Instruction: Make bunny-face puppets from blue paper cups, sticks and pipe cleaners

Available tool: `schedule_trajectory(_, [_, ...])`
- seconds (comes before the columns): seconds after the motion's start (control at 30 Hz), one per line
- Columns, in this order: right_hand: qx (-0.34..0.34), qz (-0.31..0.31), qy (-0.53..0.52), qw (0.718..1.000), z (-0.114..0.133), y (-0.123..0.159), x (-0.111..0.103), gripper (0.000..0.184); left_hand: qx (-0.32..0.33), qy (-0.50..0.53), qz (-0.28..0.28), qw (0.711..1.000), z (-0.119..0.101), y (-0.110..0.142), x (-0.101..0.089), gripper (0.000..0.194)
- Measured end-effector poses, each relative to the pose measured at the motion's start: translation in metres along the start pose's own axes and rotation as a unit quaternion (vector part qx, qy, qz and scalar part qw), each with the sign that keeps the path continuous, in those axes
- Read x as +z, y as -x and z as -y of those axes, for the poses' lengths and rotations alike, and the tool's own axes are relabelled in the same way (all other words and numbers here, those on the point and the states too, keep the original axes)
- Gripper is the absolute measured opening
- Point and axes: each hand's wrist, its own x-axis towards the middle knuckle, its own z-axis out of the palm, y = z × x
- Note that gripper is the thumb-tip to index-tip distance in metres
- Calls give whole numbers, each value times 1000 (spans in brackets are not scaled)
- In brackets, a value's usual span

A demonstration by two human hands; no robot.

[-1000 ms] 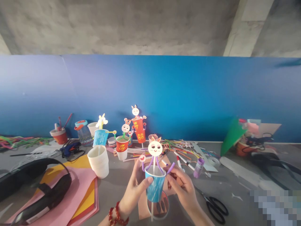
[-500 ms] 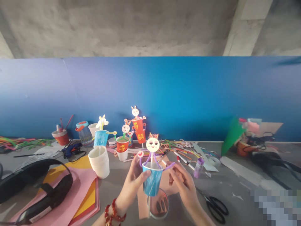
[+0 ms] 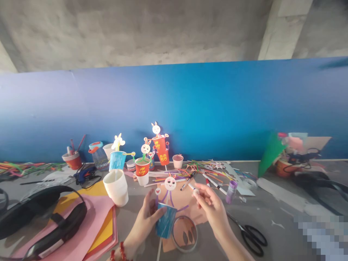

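Observation:
My left hand [image 3: 146, 215] is closed around a blue paper cup [image 3: 166, 221]. Out of the cup rise a round white rabbit face [image 3: 170, 183] on a straw and bent purple pipe cleaners [image 3: 182, 208]; a small disc with a red heart [image 3: 158, 191] tops the one on the left. To the right, apart from the cup, my right hand [image 3: 213, 206] has thumb and index fingertip pinched together. Something small and whitish shows at the fingertips, too small to name. Below the hands, a round clear-looking container [image 3: 185, 250] stands on tan paper [image 3: 202, 214].
White stacked cups [image 3: 115, 186], coloured paper sheets [image 3: 104, 228] and a black headset [image 3: 67, 232] are at left. Scissors [image 3: 251, 237] and a purple glue stick [image 3: 231, 191] lie right. Behind stand red cup figures [image 3: 163, 157], a blue cup figure [image 3: 117, 159] and scattered pipe cleaners [image 3: 206, 168].
My left hand has lowered the cup figure and moved it slightly left, tilting it. My right hand has moved away from the purple pipe cleaner, its fingertips now pinched.

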Motion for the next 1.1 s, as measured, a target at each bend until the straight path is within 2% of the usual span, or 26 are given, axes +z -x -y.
schedule_trajectory(0.1, [10, 10, 17, 1000, -2, -1, 0, 42, 9, -18, 1, 1000, 6, -1, -2, 91])
schedule_trajectory(0.3, [22, 11, 9, 1000, -5, -1, 0, 37, 62, -49, -28, 997, -3, 6, 0, 80])
schedule_trajectory(0.5, [18, 4, 33, 999, -4, 2, 1, 37, 110, 30, -13, 993, -6, 13, 5, 69])
schedule_trajectory(0.73, [9, 7, 30, 999, -4, 3, 0, 37, 81, 61, -5, 995, -5, 12, 9, 63])
schedule_trajectory(0.9, [-10, 14, 26, 1000, -5, 4, 1, 38, 54, 6, -3, 999, -5, 7, 8, 59])
schedule_trajectory(0.97, [-21, 23, 34, 999, -5, 3, 1, 37, 38, -42, -7, 998, -2, 6, 8, 65])
schedule_trajectory(1.1, [-11, 39, 27, 999, -5, 2, 3, 36, 30, -148, -24, 988, 2, 4, 9, 92])
